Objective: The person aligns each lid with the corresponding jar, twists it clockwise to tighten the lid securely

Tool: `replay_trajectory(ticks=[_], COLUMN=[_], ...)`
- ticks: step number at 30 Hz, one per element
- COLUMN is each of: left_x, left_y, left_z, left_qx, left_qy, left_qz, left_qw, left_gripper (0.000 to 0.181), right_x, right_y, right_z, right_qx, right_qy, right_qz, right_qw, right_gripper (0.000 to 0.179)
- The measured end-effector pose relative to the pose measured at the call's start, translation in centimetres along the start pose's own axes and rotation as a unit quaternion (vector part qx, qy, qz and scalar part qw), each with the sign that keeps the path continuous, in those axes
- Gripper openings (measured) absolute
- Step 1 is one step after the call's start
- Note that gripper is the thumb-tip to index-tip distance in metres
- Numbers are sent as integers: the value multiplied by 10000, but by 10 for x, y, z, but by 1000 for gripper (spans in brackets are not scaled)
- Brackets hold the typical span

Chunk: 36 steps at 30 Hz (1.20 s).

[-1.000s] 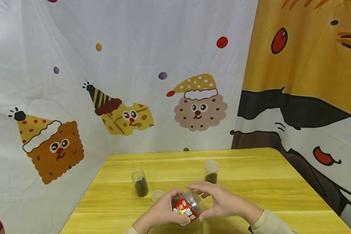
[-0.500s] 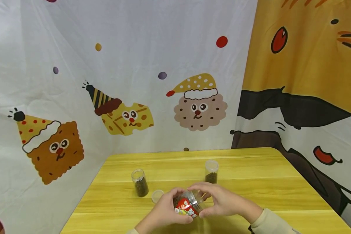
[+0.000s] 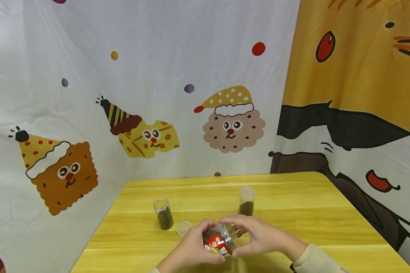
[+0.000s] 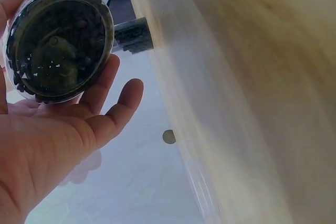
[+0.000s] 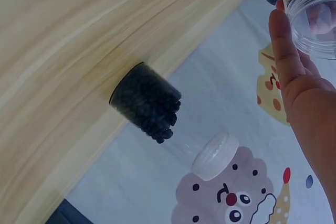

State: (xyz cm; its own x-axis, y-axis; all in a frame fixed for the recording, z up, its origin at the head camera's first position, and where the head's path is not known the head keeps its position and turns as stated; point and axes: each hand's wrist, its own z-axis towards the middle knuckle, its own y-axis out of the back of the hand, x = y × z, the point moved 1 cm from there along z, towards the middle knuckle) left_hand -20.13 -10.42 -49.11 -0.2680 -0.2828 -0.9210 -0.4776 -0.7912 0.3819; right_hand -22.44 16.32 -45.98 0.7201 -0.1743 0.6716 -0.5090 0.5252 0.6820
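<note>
A clear jar (image 3: 217, 242) with a red cartoon label and dark contents lies tilted on its side between both hands, above the table. My left hand (image 3: 193, 247) grips its base end from the left, thumb below. My right hand (image 3: 261, 238) holds the clear ridged end (image 5: 317, 22), its fingers and thumb curved around the rim. Whether that end carries a lid is hard to tell. In the left wrist view, the jar's round base (image 4: 62, 51) faces the camera, with the left ring and little fingers free of it.
A lidless jar of dark pellets (image 3: 164, 217) stands at left, beside a clear lid (image 3: 183, 229) lying flat. Behind the right hand stands another part-filled jar (image 3: 247, 200) with a whitish lid (image 5: 215, 156). A cartoon-print curtain (image 3: 150, 57) hangs behind the yellow wooden table (image 3: 304, 212).
The jar has tipped closer to level and its label has turned slightly downward. Both hands keep hold of it in nearly the same place.
</note>
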Motion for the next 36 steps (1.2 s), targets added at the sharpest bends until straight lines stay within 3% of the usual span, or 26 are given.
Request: replay_trajectory(ticks=[8,18,28,36], left_x=[-1,-6,0,-7], left_y=[-1,-5,8,7], left_z=[0,0,-2,0], left_qx=[-63,-320,-260,-641], left_qy=[-57,-143,64,-377], left_qz=[-5,373,104,700], left_qw=[10000,9987,9996,9948], left_gripper=[74,80,82,81], right_x=[0,0,2,0], right_y=[-3,-3,-4,-1], right_z=[2,2,2,2], right_qx=[-128,-267,-723,-742], right_qy=[-37,-61,101,-91], right_qz=[112,24,-198,85], right_qw=[9998,9996,9971,9972], right_gripper=[69,69,70,69])
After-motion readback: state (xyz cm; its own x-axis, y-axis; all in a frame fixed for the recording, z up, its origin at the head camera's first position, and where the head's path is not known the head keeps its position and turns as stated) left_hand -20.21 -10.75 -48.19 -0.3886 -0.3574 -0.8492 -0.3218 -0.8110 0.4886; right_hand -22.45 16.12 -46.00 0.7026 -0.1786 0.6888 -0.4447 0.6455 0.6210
